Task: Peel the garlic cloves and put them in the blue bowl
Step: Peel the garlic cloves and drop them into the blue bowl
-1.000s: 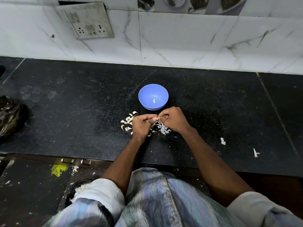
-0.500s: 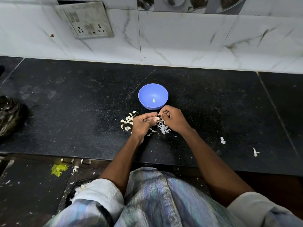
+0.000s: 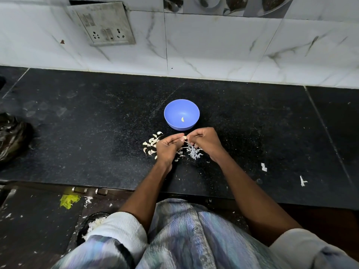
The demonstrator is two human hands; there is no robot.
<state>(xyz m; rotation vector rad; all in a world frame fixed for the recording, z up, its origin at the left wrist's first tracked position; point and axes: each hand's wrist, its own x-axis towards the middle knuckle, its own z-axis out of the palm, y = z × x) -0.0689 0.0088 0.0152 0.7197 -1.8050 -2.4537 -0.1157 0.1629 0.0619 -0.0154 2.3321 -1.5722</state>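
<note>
Head view shows your left hand (image 3: pixel 168 147) and right hand (image 3: pixel 206 141) both pinching one garlic clove (image 3: pixel 184 137) just before the blue bowl (image 3: pixel 181 114), so a slipping grip could flick it into the peel scraps (image 3: pixel 193 152) on the table (image 3: pixel 97 133).

The garlic clove (image 3: pixel 184 137), pinched just in front of the blue bowl (image 3: pixel 181 114), shows only a pale tip; the fingers of the left hand (image 3: pixel 168 148) and right hand (image 3: pixel 206 141) cover the rest, so how much skin remains cannot be told. The left hand hides part of the unpeeled cloves (image 3: pixel 152 144) left of the bowl. Far left of the bowl, the picture's edge cuts off a dark plastic bag (image 3: pixel 11 134). The speck inside the bowl (image 3: pixel 182 119) is too small to judge.
</note>
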